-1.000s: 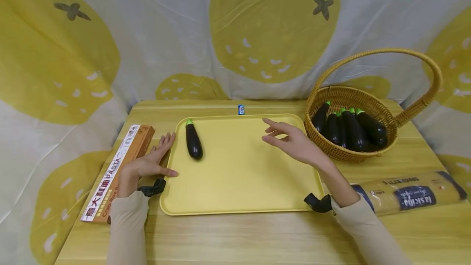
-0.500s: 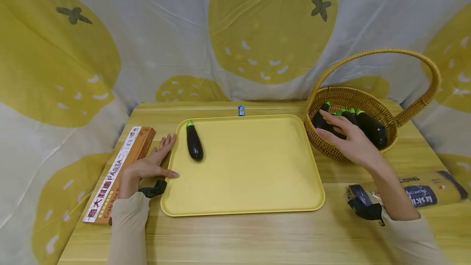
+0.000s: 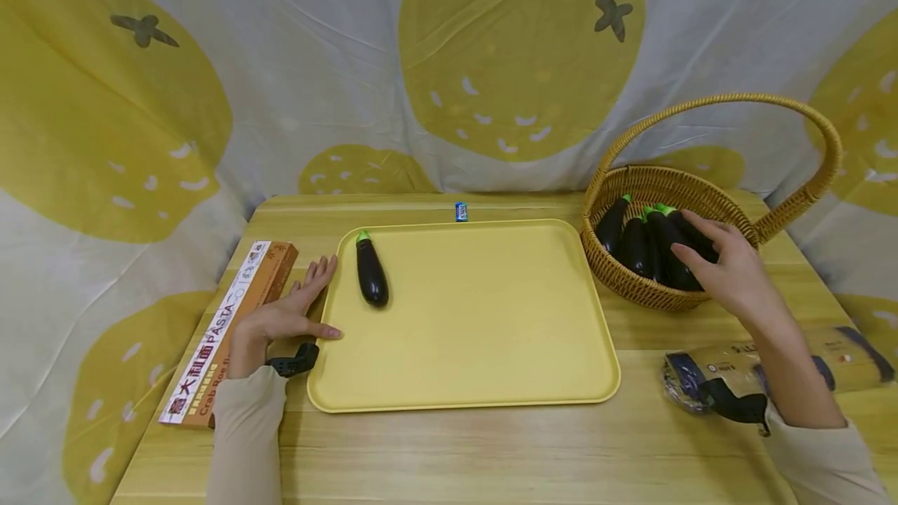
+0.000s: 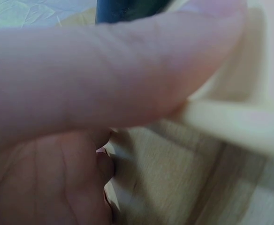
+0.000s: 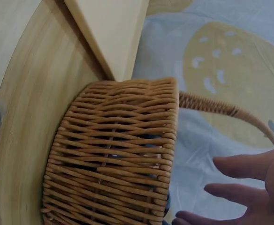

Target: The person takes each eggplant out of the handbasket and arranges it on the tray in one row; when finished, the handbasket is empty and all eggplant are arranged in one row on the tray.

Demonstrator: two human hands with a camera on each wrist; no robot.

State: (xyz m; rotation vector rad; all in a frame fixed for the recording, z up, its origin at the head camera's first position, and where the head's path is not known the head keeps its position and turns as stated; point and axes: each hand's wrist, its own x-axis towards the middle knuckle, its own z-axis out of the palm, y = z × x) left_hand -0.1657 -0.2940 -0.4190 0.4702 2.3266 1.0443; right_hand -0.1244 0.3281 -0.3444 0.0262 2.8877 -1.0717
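Note:
One dark eggplant (image 3: 372, 275) with a green stem lies near the left end of the yellow tray (image 3: 484, 318). My left hand (image 3: 284, 318) rests at the tray's left edge, fingers spread and thumb over the rim; in the left wrist view the thumb (image 4: 104, 70) fills much of the picture. Over the right part of the wicker basket (image 3: 648, 294) hovers my right hand (image 3: 740, 275), thumb and fingers apart. Several eggplants (image 3: 634, 248) lie in that basket, the rightmost partly hidden by the hand. In the right wrist view, spread fingers (image 5: 242, 167) show beside the basket rim (image 5: 172, 126).
A pasta box (image 3: 224, 326) lies left of the tray, under the left forearm's side. A spaghetti packet (image 3: 842, 357) lies at the right, partly beneath the right forearm. A small blue wrapper (image 3: 461, 211) sits behind the tray. The basket's tall handle (image 3: 730, 97) arches upward.
My right hand has moved right, from above the tray to above the right part of the basket. The left hand and the eggplant on the tray have stayed put.

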